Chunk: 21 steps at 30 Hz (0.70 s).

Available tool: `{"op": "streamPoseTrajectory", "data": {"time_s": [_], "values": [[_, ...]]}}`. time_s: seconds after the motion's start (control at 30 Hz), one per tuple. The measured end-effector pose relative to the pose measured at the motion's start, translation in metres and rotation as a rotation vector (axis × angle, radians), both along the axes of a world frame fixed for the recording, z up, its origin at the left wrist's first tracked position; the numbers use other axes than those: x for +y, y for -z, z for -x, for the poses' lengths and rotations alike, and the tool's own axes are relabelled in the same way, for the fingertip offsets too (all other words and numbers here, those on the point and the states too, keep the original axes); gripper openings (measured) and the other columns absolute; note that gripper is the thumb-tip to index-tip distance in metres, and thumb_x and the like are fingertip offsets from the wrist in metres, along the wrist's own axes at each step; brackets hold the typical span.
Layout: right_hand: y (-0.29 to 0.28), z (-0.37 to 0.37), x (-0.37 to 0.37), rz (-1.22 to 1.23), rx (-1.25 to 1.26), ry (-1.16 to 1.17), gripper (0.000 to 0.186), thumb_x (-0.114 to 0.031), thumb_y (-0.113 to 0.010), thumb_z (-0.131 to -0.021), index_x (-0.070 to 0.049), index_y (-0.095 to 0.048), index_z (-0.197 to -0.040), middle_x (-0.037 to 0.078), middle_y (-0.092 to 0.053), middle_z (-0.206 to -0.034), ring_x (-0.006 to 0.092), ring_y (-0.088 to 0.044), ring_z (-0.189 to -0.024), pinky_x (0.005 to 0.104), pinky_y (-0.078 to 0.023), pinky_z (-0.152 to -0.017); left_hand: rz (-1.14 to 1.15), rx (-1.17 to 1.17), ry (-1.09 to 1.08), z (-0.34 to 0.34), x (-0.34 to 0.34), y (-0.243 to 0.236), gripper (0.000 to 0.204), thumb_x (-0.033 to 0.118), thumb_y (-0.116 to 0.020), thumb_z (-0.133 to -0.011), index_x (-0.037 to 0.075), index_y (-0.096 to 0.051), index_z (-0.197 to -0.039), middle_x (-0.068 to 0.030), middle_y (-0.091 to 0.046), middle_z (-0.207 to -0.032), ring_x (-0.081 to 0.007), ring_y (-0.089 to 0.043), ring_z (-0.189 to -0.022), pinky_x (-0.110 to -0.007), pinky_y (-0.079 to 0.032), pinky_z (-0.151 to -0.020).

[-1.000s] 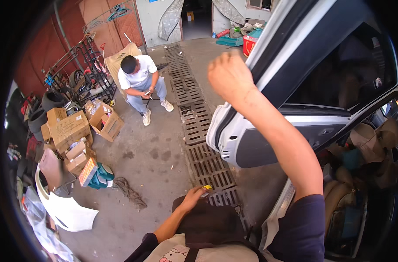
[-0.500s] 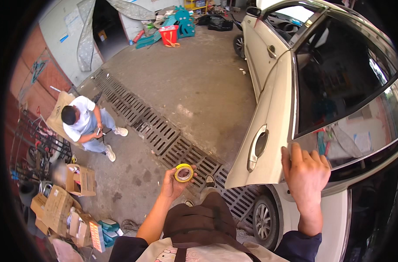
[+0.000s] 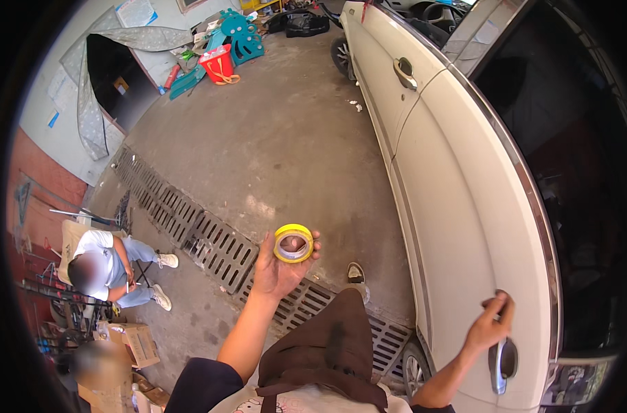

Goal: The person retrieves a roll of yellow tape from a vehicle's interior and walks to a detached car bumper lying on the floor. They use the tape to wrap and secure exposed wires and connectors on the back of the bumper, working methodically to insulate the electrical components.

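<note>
My left hand grips a yellow roll of tape, held up over the floor drain grate. My right hand is beside the white car's rear door, just above its silver handle. Its fingers are loosely bent, with nothing visible between them; whether they touch the panel is unclear. Both forearms enter from the bottom, and my shoe shows on the floor between my hands.
A seated person is at left, above cardboard boxes. The car's front door continues ahead. A red basket, teal plastic pieces and black bags lie along the back, near a curtained doorway.
The rear door, wide open a second ago, has swung shut. My right hand came down from its edge to near the handle; my left hand raised the tape. The view turned right.
</note>
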State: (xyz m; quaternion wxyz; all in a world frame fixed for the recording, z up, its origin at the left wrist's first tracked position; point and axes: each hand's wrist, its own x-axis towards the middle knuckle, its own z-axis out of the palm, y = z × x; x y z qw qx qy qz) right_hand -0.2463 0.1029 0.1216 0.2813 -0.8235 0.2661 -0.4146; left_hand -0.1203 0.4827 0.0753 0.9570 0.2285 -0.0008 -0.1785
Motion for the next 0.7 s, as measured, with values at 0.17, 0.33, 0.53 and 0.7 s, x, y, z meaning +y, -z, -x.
{"op": "streamPoseTrajectory", "data": {"time_s": [0.17,0.33,0.53,0.7], "values": [[0.005,-0.248,0.143,-0.553,0.140,-0.891,0.027,-0.018,-0.068,-0.100,0.002,-0.067,-0.117,0.013,-0.071,-0.098,0.0195,-0.068,-0.085,0.0321,-0.054,-0.075,-0.015,-0.156,-0.009,-0.170,-0.048,-0.020,0.061,0.052,-0.057,-0.096,0.000,-0.064,-0.128,-0.0211,-0.054,-0.142,-0.0342,-0.055,-0.127,-0.048,-0.041,-0.111],[-0.018,-0.434,0.216,-0.607,0.144,-1.221,0.036,-0.016,-0.071,-0.097,0.002,-0.062,-0.126,0.014,-0.069,-0.112,0.0210,-0.067,-0.095,0.0324,-0.054,-0.080,-0.065,-0.125,-0.087,-0.301,-0.020,-0.024,0.084,0.056,-0.063,-0.085,0.000,-0.044,-0.145,-0.0180,-0.044,-0.151,-0.0323,-0.048,-0.135,-0.050,-0.034,-0.117],[0.023,-0.649,0.291,-0.710,0.218,-1.320,0.028,-0.009,-0.075,-0.092,0.002,-0.066,-0.116,0.013,-0.070,-0.109,0.0183,-0.063,-0.086,0.0315,-0.051,-0.077,-0.197,-0.129,-0.245,-0.486,0.073,0.019,0.070,0.044,-0.062,-0.093,-0.002,-0.049,-0.144,-0.0155,-0.055,-0.140,-0.0277,-0.053,-0.129,-0.044,-0.037,-0.113],[0.009,-0.848,0.355,-0.182,-0.015,-1.327,0.028,-0.003,-0.079,-0.082,-0.003,-0.069,-0.108,0.011,-0.070,-0.106,0.0261,-0.062,-0.095,0.0351,-0.051,-0.076,-0.994,-0.266,-0.494,-0.680,0.168,-0.030,0.033,0.022,-0.067,-0.100,0.003,-0.069,-0.126,-0.0097,-0.062,-0.124,-0.0188,-0.062,-0.106,-0.031,-0.051,-0.091]]}}
